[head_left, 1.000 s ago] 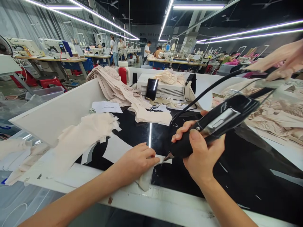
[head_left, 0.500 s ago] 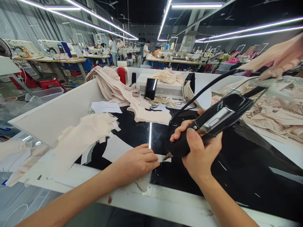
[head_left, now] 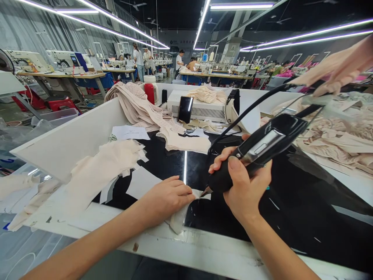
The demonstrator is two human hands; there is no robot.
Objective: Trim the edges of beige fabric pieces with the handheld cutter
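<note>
My right hand (head_left: 246,186) is wrapped around a black corded hand tool (head_left: 259,149) with a silver panel. Its pointed metal tip (head_left: 206,192) angles down to the left and meets a small pale fabric piece (head_left: 204,195) on the black table surface (head_left: 291,210). My left hand (head_left: 170,196) is closed on the other end of that piece, fingertips close to the tip. Under and beside this hand, another pale strip (head_left: 178,221) hangs toward the table's front edge. A white sheet (head_left: 143,182) lies just behind my left wrist.
At the upper right, another hand (head_left: 335,70) is by the tool's rear end and black cable (head_left: 247,111). Beige fabric stacks (head_left: 101,167) lie left, with a heap (head_left: 340,132) right. A phone (head_left: 185,109) leans against a vented white box (head_left: 204,111). White boards (head_left: 70,136) border the table.
The tool and my right hand have shifted slightly left. My left fingertips have lifted a little, and the fabric at the tip looks raised. Everything else stays put.
</note>
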